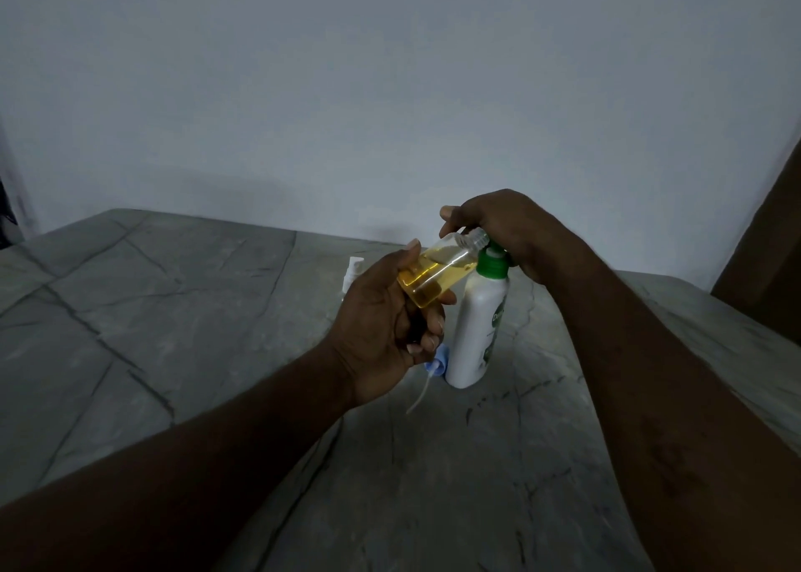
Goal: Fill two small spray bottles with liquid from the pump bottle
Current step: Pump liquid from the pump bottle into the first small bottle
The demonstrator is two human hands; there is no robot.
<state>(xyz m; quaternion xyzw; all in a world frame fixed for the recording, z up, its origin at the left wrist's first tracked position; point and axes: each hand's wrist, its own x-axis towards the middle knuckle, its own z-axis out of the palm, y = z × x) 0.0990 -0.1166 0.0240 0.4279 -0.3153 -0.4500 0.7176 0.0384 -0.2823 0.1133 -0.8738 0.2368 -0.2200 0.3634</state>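
- Pump bottle (477, 324): white with a green collar, upright on the table at centre frame. Its pump head is hidden under my right hand (507, 229), whose fingers curl down over it.
- Clear small spray bottle (437, 272): uncapped, part full of yellow liquid, tilted with its open neck at the pump. It is gripped in my left hand (381, 324), and my fingers cover its base.
- Hands: close together, each clamped on its own bottle.
- White second spray bottle (353, 272): mostly hidden behind my left hand.
- Loose blue spray cap (438, 365): lying on the table with its pale dip tube, top hidden by my fingers.
- Grey stone table (173, 311): dark veins, cut off at the bottom edge.
- Pale wall (390, 94): plain and dim. A brown shape is cut off at the right edge, and I cannot tell what it is.
- Label: green print on the pump bottle, turned away and unreadable.
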